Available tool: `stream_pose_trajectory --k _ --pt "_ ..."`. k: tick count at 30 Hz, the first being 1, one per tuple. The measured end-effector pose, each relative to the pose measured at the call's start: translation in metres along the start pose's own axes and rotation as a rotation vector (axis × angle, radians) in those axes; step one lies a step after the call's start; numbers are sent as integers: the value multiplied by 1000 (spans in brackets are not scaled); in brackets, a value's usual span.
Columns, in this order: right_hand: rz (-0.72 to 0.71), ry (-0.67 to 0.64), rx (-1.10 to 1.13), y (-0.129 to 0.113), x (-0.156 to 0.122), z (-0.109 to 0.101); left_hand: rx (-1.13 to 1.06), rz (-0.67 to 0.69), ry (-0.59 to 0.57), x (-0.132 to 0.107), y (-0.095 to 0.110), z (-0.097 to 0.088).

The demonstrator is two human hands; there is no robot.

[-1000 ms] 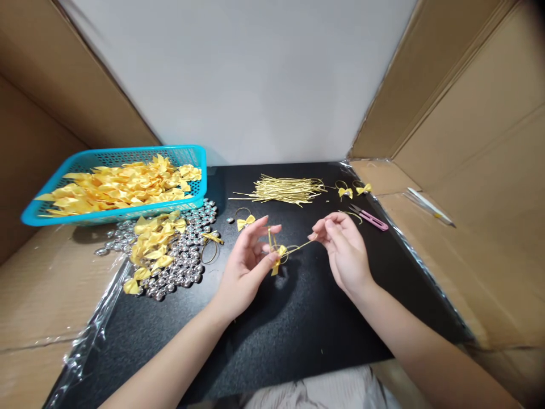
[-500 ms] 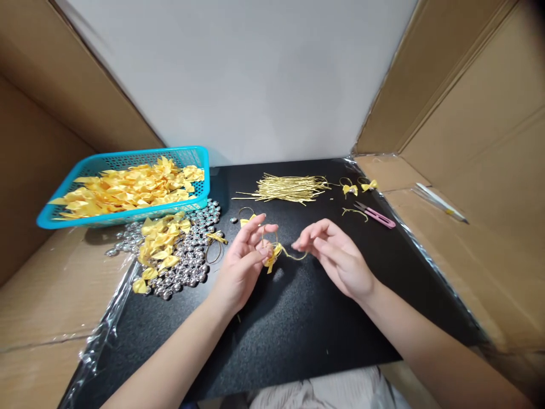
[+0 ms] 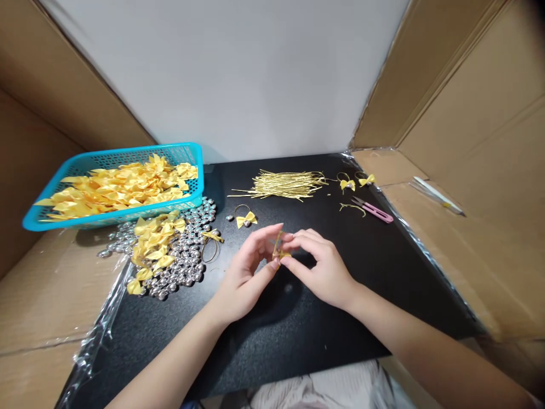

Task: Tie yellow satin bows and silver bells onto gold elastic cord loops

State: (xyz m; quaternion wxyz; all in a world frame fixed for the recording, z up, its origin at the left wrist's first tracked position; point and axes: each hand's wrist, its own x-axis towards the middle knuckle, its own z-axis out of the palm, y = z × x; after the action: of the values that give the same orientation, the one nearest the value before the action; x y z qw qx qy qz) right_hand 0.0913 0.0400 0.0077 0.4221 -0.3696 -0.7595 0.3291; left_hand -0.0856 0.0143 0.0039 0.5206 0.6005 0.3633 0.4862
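Both hands are meeting over the middle of the black mat (image 3: 298, 341), pinching one small yellow bow (image 3: 280, 250) with gold cord between them. The left hand (image 3: 247, 272) is gripping it with thumb and forefinger, the right hand (image 3: 321, 270) is closing its fingertips on the same bow (mostly hidden by fingers). The blue basket (image 3: 63, 216) of bows is sitting far left, silver beads (image 3: 187, 261) beside it, the gold cord bundle (image 3: 285, 184) and pink snips (image 3: 374, 210) behind.

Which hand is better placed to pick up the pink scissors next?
Probably the right hand. The pink scissors lie on the black mat on its side, with nothing between. The left hand would have to cross over. Both hands now pinch the yellow bow.
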Motion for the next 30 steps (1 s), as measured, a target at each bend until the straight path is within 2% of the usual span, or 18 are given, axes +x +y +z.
stream_pose_trajectory --k 3,6,11,14,17,20,24,30 --pt "29 -25 -22 0 1 -4 149 51 -57 -1 -1 -2" --pt "83 -113 128 -3 3 -11 247 108 -54 1 -2 -3" --pt "346 -280 476 -4 7 -17 495 244 48 6 0 -6" --pt "409 -328 634 -3 8 -18 611 312 134 7 1 -7" --pt "352 -297 696 -2 9 -19 549 267 218 7 -1 -8" --pt "303 -234 755 -1 8 -20 374 174 306 8 -3 -7" --pt "275 -226 735 0 6 -17 214 100 329 9 -4 -6" --pt "424 -219 533 3 4 -9 54 70 310 9 -4 -5"
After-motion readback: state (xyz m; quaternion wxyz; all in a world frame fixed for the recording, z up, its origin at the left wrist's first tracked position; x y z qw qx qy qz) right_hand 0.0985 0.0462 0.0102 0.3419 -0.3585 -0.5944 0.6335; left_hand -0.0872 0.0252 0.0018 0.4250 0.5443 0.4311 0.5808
